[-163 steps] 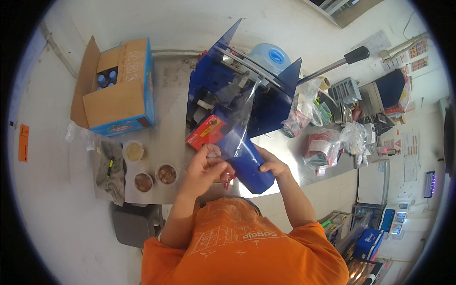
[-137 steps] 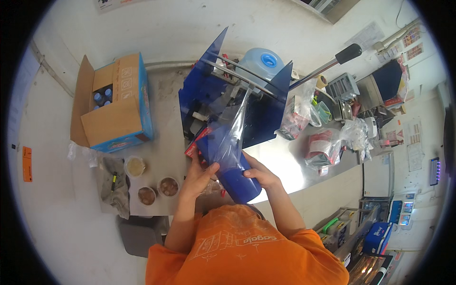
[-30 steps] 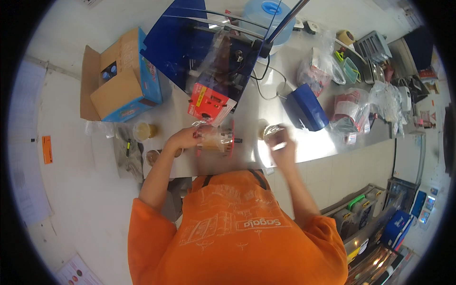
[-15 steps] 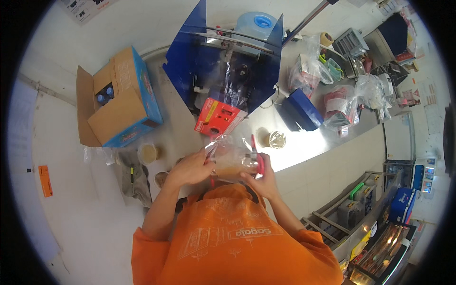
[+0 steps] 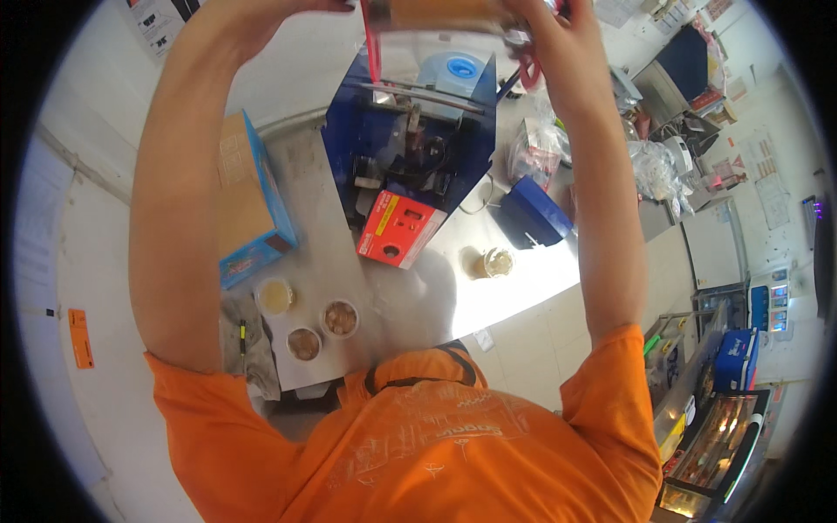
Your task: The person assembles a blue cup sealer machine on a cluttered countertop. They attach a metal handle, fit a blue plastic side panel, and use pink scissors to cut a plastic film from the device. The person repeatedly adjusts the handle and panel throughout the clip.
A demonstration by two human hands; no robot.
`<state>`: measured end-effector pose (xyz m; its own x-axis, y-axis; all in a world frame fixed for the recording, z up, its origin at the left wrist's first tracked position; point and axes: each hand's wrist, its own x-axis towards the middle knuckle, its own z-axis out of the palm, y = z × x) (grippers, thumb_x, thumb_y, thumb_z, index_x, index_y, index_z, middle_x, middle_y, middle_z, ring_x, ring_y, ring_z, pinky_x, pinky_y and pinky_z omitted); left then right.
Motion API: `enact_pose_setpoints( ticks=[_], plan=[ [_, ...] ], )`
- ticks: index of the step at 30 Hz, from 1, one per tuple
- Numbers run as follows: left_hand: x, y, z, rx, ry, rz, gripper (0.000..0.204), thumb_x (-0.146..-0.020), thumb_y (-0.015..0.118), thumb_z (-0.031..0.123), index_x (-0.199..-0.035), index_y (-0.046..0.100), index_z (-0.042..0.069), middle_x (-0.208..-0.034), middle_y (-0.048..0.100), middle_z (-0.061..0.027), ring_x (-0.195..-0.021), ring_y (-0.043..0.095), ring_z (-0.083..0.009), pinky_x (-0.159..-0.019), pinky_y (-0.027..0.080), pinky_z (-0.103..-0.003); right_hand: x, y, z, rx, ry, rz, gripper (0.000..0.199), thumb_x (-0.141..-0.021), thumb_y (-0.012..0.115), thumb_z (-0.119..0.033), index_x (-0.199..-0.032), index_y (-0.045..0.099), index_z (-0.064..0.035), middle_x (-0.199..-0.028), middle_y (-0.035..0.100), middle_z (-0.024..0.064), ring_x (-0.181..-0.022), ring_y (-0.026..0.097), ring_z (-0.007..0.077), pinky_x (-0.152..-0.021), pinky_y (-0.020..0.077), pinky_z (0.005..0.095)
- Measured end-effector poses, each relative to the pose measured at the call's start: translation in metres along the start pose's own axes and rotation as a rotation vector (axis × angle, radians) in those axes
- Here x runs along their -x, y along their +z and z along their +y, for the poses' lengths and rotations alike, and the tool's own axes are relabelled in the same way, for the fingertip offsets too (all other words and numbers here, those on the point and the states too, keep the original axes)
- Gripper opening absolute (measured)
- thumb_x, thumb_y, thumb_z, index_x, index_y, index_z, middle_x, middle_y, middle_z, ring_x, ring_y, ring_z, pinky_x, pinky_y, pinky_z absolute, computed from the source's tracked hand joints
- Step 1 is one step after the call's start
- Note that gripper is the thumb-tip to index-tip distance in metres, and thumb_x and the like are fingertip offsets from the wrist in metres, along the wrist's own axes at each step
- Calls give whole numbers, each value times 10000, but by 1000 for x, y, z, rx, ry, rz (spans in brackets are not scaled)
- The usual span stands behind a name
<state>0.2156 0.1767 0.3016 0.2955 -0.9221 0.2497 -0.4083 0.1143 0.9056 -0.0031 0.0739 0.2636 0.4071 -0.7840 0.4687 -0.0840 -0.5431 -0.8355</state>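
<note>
My arms are raised, and both hands reach the top edge of the view. Between them is a clear plastic bag with light-brown contents (image 5: 449, 12), blurred and cut off by that edge. My right hand (image 5: 562, 24) is closed at the bag's right end. A red loop (image 5: 530, 71), perhaps a handle, hangs beneath it. Only a sliver of my left hand (image 5: 336, 4) shows by the bag's left side, its fingers hidden. A pinkish-red strip (image 5: 374, 48) hangs there. Below stand two cups with brown contents (image 5: 340, 319) and a cup of pale yellowish liquid (image 5: 275, 297).
A blue metal housing (image 5: 349, 113) stands at the table's back, with a red box (image 5: 401, 229) in front. Right of it are a cup with pale contents (image 5: 496, 263) and a blue box (image 5: 537, 209). Left are an open carton (image 5: 240, 200) and a grey cloth (image 5: 253, 349).
Both hands have lifted the bag from in front of my chest up to the top edge. The cups at the left, partly covered by my left arm before, now show fully.
</note>
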Motion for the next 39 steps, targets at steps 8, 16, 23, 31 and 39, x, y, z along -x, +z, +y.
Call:
enact_pose_setpoints(
  ticks=[8,16,23,31,39],
  plan=[
    [-103,-30,-77,-88,227,56,304,-947,637,331,-997,639,31,-861,656,-44,-799,618,-124,-775,515,-294,-101,47,35,-2,-23,44,674,-775,797,-494,-1080,460,4,-801,607,104,-540,546,128,-456,446,274],
    [-124,-42,-140,-128,-14,187,598,-936,589,495,-1236,599,-22,-1145,646,-109,-1024,636,-203,-914,499,-343,-129,96,67,27,169,-80,734,-780,776,-507,-1041,435,89,-754,620,131,-503,561,160,-420,467,297],
    [-139,-43,-196,248,-62,220,546,-922,600,538,-1109,646,26,-998,676,-73,-870,662,-172,-858,511,-311,-193,129,102,306,-184,-109,675,-699,826,-487,-1004,543,45,-894,635,174,-805,618,268,-722,512,361],
    [-201,-13,-235,323,4,361,548,-990,498,502,-1129,617,-15,-1032,674,-126,-947,631,-206,-880,473,-356,-242,131,126,323,-362,-88,733,-695,845,-459,-1100,493,40,-923,642,192,-820,638,275,-738,523,380],
    [-234,11,-284,110,-268,436,509,-992,456,419,-1106,645,-40,-1090,677,-221,-1007,657,-312,-869,487,-409,-243,143,184,560,-92,-250,896,-760,765,-554,-1305,413,64,-1075,643,222,-1012,656,296,-811,529,368]
  ],
)
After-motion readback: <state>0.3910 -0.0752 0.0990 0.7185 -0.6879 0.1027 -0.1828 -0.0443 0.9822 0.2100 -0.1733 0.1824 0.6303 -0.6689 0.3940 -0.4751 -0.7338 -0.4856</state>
